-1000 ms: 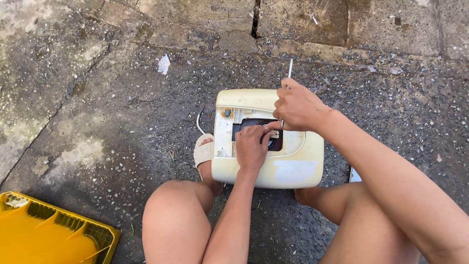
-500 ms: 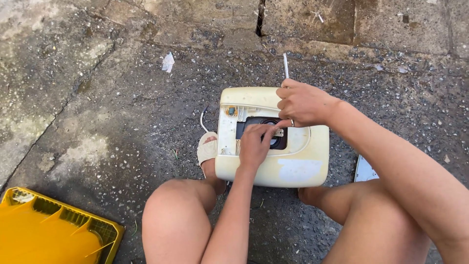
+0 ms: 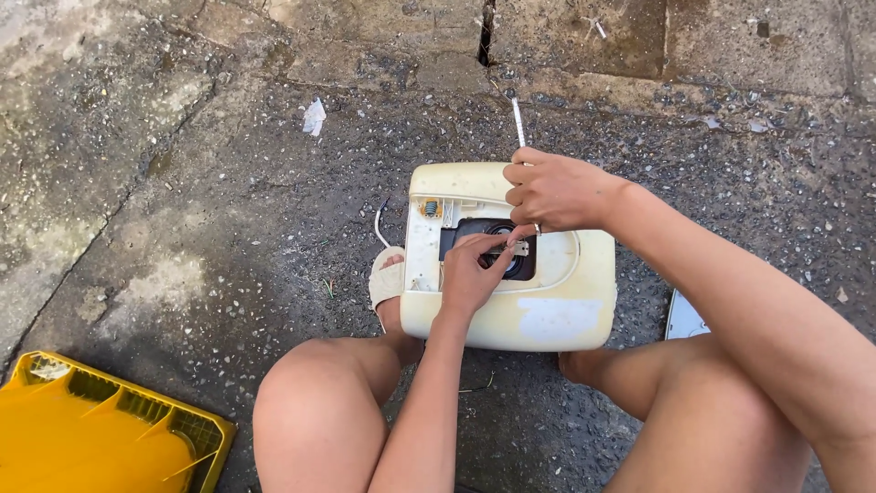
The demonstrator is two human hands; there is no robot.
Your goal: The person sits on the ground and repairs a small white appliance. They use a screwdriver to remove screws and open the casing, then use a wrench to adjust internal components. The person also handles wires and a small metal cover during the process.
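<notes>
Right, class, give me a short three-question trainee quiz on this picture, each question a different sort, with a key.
1. True or false: the yellow crate stands on top of the cream appliance casing.
2. What does the right hand grip? A) thin white-handled tool B) hammer C) cloth
3. Where do the left hand fingers reach?

Key
1. False; it sits apart on the ground.
2. A
3. Into the dark opening in the casing, at a small metal part.

Single head view, steeply downward, close over knees and ground [image 3: 137, 210]
</notes>
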